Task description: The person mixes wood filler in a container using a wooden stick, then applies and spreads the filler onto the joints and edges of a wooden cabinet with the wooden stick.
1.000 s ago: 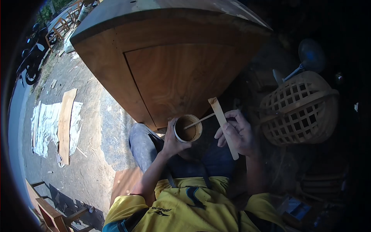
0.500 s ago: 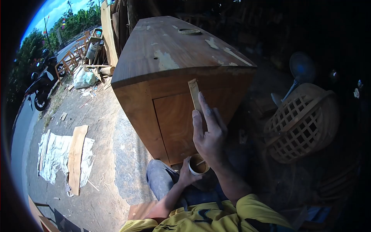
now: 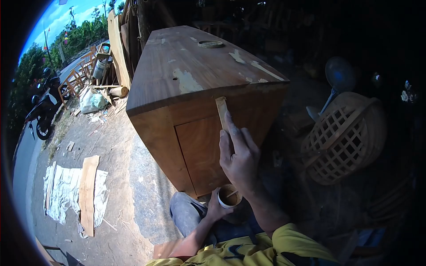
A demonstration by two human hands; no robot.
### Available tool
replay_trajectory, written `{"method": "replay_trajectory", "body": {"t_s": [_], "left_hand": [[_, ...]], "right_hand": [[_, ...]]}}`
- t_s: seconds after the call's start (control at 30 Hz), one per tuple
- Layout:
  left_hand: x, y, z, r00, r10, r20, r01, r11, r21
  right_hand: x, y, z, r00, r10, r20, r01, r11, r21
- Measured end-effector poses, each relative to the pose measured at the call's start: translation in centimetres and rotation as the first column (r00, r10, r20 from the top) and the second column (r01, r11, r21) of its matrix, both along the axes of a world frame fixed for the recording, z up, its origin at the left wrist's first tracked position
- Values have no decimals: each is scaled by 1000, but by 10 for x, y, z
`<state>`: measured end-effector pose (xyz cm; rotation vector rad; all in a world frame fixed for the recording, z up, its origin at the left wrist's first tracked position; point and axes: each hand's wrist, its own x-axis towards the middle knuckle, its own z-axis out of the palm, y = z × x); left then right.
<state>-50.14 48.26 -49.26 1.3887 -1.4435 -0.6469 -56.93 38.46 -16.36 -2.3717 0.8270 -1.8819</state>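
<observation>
My right hand [image 3: 242, 155] grips a thin, flat strip of wood [image 3: 222, 114], the index finger stretched along it. The strip points up at the front of a wooden cabinet [image 3: 202, 153], its tip just below the top's edge; whether it touches the wood I cannot tell. Lower down, my left hand [image 3: 215, 208] is wrapped round a small white cup [image 3: 224, 205]. Brown paste coats the cup's inside, and a thin stick [image 3: 232, 193] leans in it. Pale filler patches [image 3: 186, 82] mark the cabinet's top.
A round lid [image 3: 211, 44] lies on the cabinet top. To the right are a woven basket [image 3: 339, 142] and a dark fan-like disc [image 3: 341, 74]. On the left ground, a plank [image 3: 89, 193] lies over white sheeting [image 3: 62, 190]. A motorbike [image 3: 44, 106] stands beyond.
The view has shifted slightly, so the cabinet sits lower in it. The strip's tip is a bit nearer the cabinet's top edge. Both hands keep their holds.
</observation>
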Motion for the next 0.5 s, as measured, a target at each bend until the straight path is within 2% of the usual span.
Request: {"method": "replay_trajectory", "body": {"t_s": [0.37,0.5], "left_hand": [[-1,-2,2,999,33,4,-32,998,-63],[-1,-2,6,997,9,-76,-5,999,46]], "right_hand": [[20,-1,2,999,40,6,-39,995,-91],[24,0,0,998,59,-1,-59,991,-120]]}}
